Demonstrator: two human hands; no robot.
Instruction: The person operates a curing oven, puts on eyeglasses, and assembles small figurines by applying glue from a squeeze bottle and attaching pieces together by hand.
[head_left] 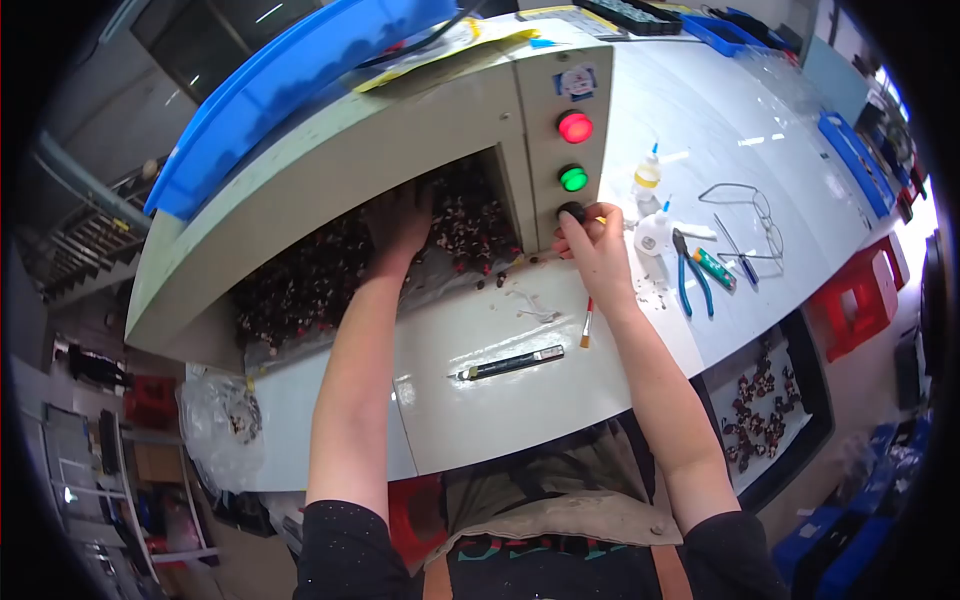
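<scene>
A beige box-shaped machine point(440, 125) with a wide front opening stands on the white table. My left hand point(402, 222) reaches into that opening, down at a heap of small dark parts point(300, 275) with red and pale bits. Shadow hides its fingers, so I cannot make out their grip. At the machine's right panel, my right hand point(598, 252) pinches a black knob point(571, 211). Above the knob are a lit green button point(573, 179) and a lit red button point(575, 127).
A utility knife point(510, 364) and a brush point(587, 325) lie before the machine. To the right are pliers point(690, 275), a green tube point(714, 268), glasses point(768, 225) and a dropper bottle point(648, 172). A black tray point(820, 400) holds dark parts. A blue bin point(290, 80) sits on top.
</scene>
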